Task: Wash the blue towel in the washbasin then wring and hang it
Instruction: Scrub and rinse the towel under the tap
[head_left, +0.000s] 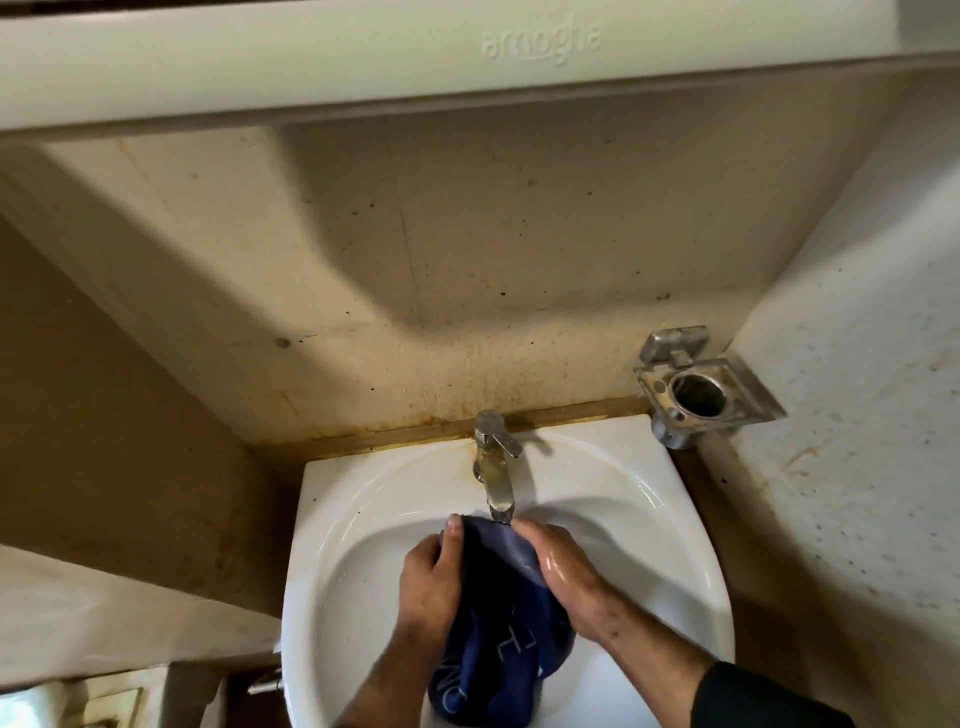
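The white washbasin holds the blue towel, bunched and dark with pale lettering, its top edge just under the tap spout. Left hand and right hand grip it from either side, fingers curled round the cloth. Right of the tap, a metal holder contains nothing visible.

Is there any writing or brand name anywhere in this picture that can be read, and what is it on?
"amogha": raised letters, seen upside down, on the white moulded cabinet above the basin.
Pale letters on the wet dark blue towel, gripped by the left hand and right hand: creased, only a "T" is clear, the rest unreadable.
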